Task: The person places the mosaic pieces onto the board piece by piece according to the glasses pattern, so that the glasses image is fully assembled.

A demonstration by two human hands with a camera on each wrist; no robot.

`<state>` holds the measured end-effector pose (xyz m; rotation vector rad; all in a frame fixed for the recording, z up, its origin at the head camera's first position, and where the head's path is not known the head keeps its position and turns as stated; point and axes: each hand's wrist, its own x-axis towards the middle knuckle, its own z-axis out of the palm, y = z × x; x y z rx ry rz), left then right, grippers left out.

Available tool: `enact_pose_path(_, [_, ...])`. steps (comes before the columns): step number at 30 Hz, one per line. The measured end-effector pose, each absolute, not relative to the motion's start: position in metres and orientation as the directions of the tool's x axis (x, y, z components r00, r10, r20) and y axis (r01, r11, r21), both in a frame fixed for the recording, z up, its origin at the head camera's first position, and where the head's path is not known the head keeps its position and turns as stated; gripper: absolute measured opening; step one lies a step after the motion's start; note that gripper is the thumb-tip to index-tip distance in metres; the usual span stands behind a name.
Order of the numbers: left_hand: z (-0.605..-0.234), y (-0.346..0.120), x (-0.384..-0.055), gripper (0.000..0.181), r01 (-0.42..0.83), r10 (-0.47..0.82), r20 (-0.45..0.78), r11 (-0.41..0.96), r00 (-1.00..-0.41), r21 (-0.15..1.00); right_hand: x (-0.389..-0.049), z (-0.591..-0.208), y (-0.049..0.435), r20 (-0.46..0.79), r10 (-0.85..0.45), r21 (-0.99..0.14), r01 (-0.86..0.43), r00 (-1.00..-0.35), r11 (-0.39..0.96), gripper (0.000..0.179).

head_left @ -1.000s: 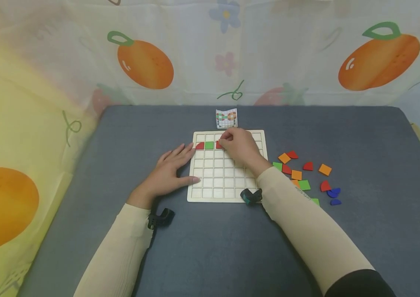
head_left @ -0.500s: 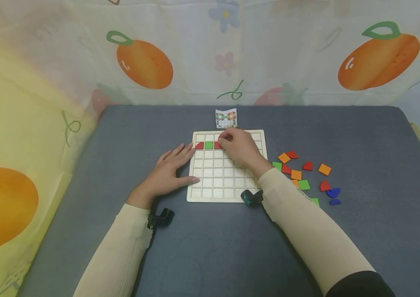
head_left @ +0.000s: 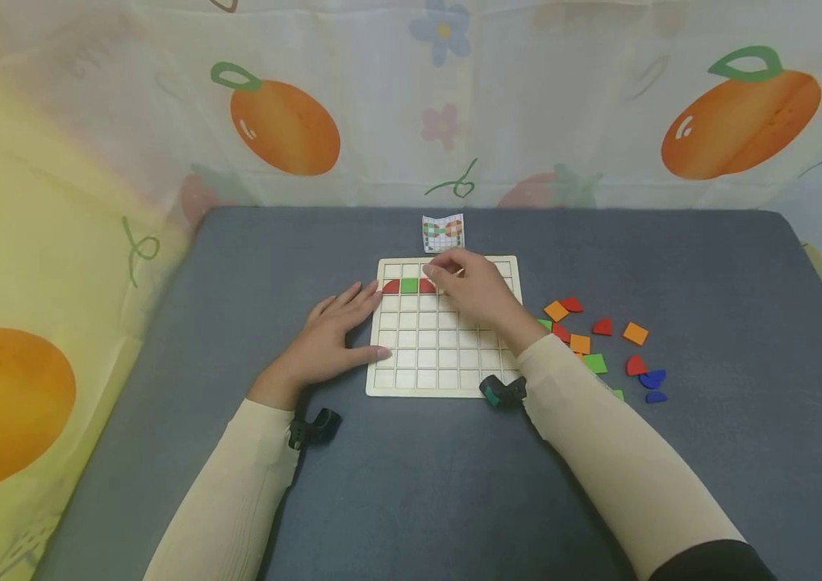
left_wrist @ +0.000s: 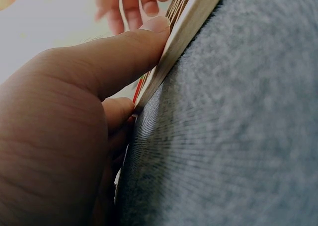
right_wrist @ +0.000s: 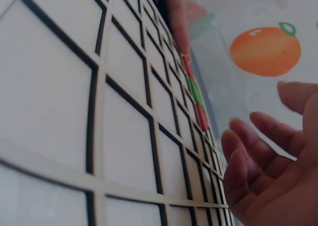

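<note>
A pale wooden grid board (head_left: 427, 339) lies on the table. In its second row sit a red rounded piece (head_left: 391, 286), a green square (head_left: 409, 286) and another red piece (head_left: 426, 286). My left hand (head_left: 331, 339) rests flat at the board's left edge, fingers spread; in the left wrist view its thumb (left_wrist: 124, 52) lies on the rim. Over the upper part of the board is my right hand (head_left: 481, 294), just right of the second red piece. Its fingers (right_wrist: 236, 171) are loosely bent with nothing between them in the right wrist view.
A small printed pattern card (head_left: 443, 233) lies behind the board. To the right are scattered loose pieces: orange squares (head_left: 636, 333), red rounded pieces (head_left: 602, 327), green squares (head_left: 595, 363) and blue half-rounds (head_left: 656, 397). A patterned curtain (head_left: 381, 97) hangs behind the table.
My right hand has let go of the second red piece and lifted slightly from it, its wrist shifting right. The piece stays in its cell. My left hand has not moved.
</note>
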<state>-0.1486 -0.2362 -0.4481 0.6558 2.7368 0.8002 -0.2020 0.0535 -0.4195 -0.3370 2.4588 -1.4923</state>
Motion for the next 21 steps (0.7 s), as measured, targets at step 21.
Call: enact_pose_path(21, [-0.446,-0.236,-0.147,0.098,0.345,0.466,-0.089,0.758,-0.88,0.554,-0.173,-0.403,0.106,0.066,-0.399,-0.99,-0.11,-0.914,0.088,0.057])
